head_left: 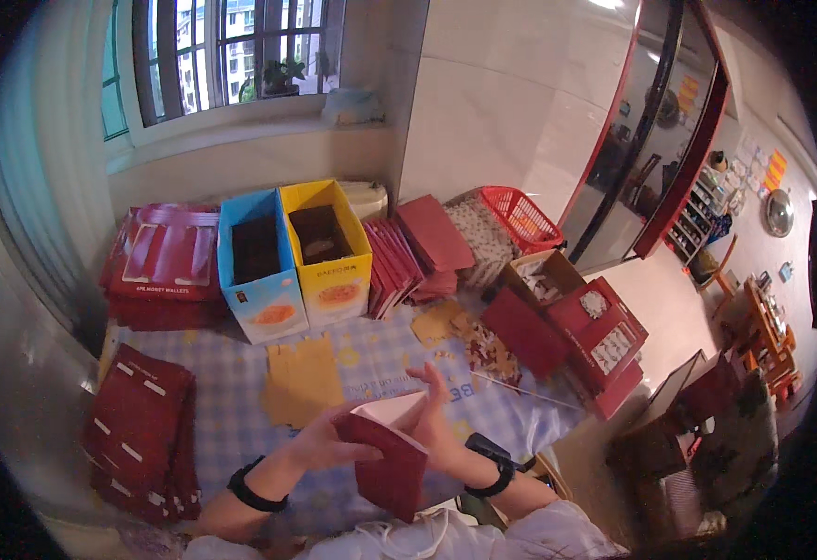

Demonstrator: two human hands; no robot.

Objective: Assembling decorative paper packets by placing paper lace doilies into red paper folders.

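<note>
Above the near middle of the table I have a small dark red cardboard box [392,471], tilted, with its pale inside showing at the upper end. My left hand [320,441] is closed on its left side, thumb across the red face. Along the right edge of the box lies my right hand [435,422], its fingers stretched upward and apart; the palm is partly hidden. Beyond my hands, tan flat pieces [301,385] lie on the blue checked tablecloth [231,411].
Flat red cartons [138,429] are stacked at the left. Behind stand a blue box [261,299] and a yellow box [338,289], with red folders [392,266] and a red basket [521,219] beside them. Open red cartons [581,336] are at the right.
</note>
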